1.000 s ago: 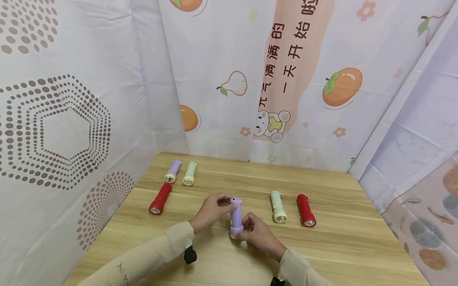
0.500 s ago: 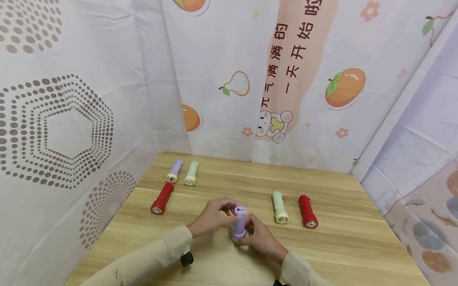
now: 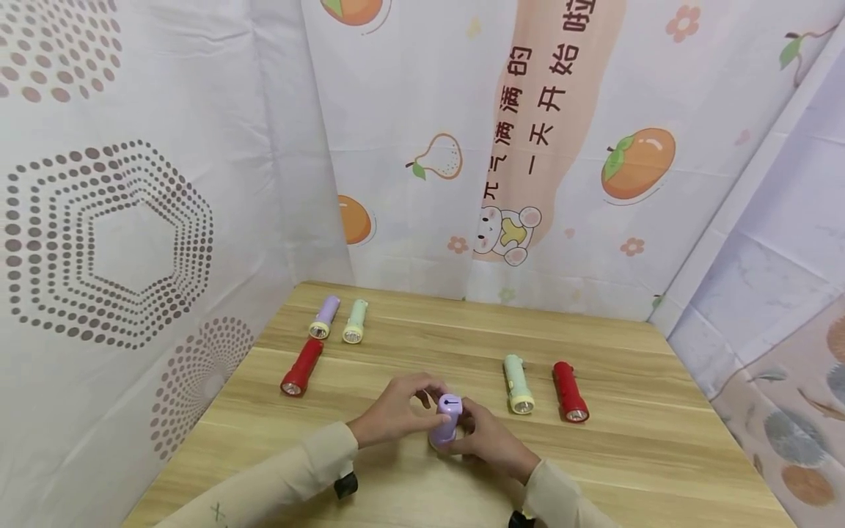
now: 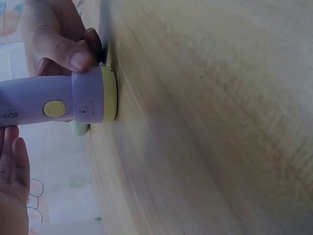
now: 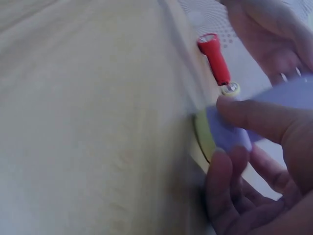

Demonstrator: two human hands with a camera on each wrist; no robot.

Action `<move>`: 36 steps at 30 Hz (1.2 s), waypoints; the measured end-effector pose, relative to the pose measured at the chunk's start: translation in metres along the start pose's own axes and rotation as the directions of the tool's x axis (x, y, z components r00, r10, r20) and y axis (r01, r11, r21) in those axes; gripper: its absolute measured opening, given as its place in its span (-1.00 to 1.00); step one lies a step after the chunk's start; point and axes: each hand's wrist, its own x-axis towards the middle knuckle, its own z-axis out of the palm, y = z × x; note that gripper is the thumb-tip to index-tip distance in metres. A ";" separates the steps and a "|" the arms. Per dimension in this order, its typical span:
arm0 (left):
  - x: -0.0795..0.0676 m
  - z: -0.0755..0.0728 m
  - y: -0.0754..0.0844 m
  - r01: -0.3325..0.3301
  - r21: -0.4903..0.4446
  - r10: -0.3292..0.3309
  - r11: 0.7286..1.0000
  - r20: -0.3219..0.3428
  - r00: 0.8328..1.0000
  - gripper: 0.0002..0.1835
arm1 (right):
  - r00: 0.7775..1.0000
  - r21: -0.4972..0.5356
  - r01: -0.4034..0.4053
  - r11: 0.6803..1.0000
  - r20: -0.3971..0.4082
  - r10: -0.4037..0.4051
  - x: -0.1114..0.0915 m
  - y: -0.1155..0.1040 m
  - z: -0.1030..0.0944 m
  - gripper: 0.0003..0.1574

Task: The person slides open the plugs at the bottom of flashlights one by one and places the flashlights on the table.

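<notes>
A purple flashlight (image 3: 447, 423) stands upright at the front middle of the table, its yellow-rimmed head (image 4: 109, 94) down at the wood. My left hand (image 3: 400, 411) holds its upper end between thumb and fingers. Lower down, my right hand (image 3: 491, 442) grips the head; its thumb (image 5: 254, 116) lies across the purple collar. A yellow oval switch (image 4: 54, 108) shows on the barrel in the left wrist view. The lens is hidden against the table.
At the left lie a purple flashlight (image 3: 325, 317), a pale green flashlight (image 3: 355, 321) and a red flashlight (image 3: 302, 367). To the right lie another green flashlight (image 3: 518, 384) and another red flashlight (image 3: 570, 391). Printed curtains (image 3: 396, 88) enclose the wooden table (image 3: 422, 330).
The held purple flashlight's tail end has dropped lower in the head view and turned to face the camera. Both hands keep hold of it, and the left hand has shifted slightly right.
</notes>
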 end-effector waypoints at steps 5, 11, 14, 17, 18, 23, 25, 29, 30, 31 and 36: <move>-0.002 0.001 -0.001 0.026 -0.022 -0.026 0.999 0.012 1.000 -0.65 | 0.997 0.053 -0.037 0.998 0.067 0.033 0.001 0.002 -0.010 -0.35; 0.000 -0.002 -0.001 0.086 -0.061 -0.083 0.994 0.060 0.995 -0.66 | 0.997 0.042 -0.044 0.998 0.062 0.041 0.001 0.001 -0.012 -0.38; 0.001 -0.004 -0.001 0.152 -0.095 -0.144 0.984 0.091 0.985 -0.69 | 0.998 0.039 -0.042 0.998 0.056 0.040 0.000 0.002 -0.011 -0.36; 0.001 -0.005 -0.001 0.214 -0.118 -0.203 0.970 0.101 0.974 -0.75 | 0.997 0.047 -0.045 0.998 0.067 0.041 -0.001 0.001 -0.010 -0.31; 0.002 -0.005 -0.001 0.228 -0.121 -0.217 0.966 0.100 0.971 -0.77 | 0.996 0.051 -0.046 0.998 0.073 0.043 -0.001 0.002 -0.010 -0.29; 0.005 -0.004 -0.001 0.274 -0.169 -0.259 0.947 0.108 0.960 -0.77 | 0.994 0.071 -0.055 0.996 0.095 0.048 0.001 0.002 -0.012 -0.29; 0.006 -0.004 0.000 0.293 -0.213 -0.273 0.932 0.119 0.954 -0.75 | 0.994 0.079 -0.060 0.995 0.099 0.052 0.003 0.003 -0.012 -0.30; 0.008 -0.005 0.000 0.327 -0.282 -0.300 0.902 0.137 0.944 -0.74 | 0.994 0.082 -0.069 0.994 0.093 0.061 0.004 0.003 -0.013 -0.29; 0.008 -0.005 0.000 0.332 -0.290 -0.303 0.898 0.140 0.943 -0.74 | 0.994 0.081 -0.070 0.994 0.091 0.062 0.003 0.003 -0.013 -0.29; 0.008 -0.005 0.001 0.336 -0.295 -0.306 0.894 0.145 0.941 -0.74 | 0.994 0.078 -0.071 0.994 0.088 0.065 0.003 0.003 -0.013 -0.29; 0.007 -0.005 0.003 0.368 -0.305 -0.332 0.878 0.163 0.929 -0.74 | 0.995 0.070 -0.060 0.996 0.085 0.054 0.001 0.003 -0.011 -0.24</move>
